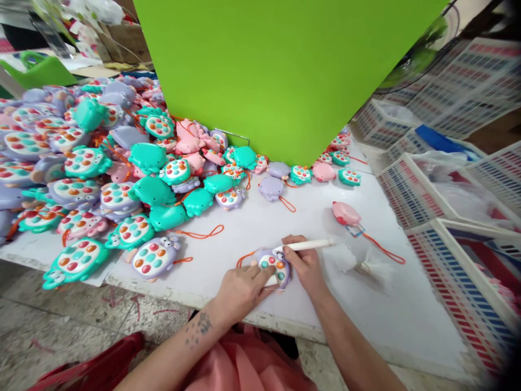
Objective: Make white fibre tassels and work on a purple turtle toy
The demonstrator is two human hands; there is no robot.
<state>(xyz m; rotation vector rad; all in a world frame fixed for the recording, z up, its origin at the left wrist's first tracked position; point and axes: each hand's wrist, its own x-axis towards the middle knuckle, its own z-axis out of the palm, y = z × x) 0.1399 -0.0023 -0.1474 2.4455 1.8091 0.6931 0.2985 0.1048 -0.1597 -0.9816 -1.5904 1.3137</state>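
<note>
Near the table's front edge lies a purple animal-shaped toy with a white face and several coloured buttons, an orange cord loop beside it. My left hand holds this toy down on the table, fingers over its lower left side. In my right hand is a white pen, pinched between thumb and fingers, its tip at the toy's upper edge by the eyes. To the right lie a pink toy with a tag and orange cord, and a bundle of white strands.
A large heap of purple, teal and pink toys covers the table's left side. Behind it stands a tall bright green panel. White, red and blue plastic crates line the right, with a fan above. A red stool stands below left.
</note>
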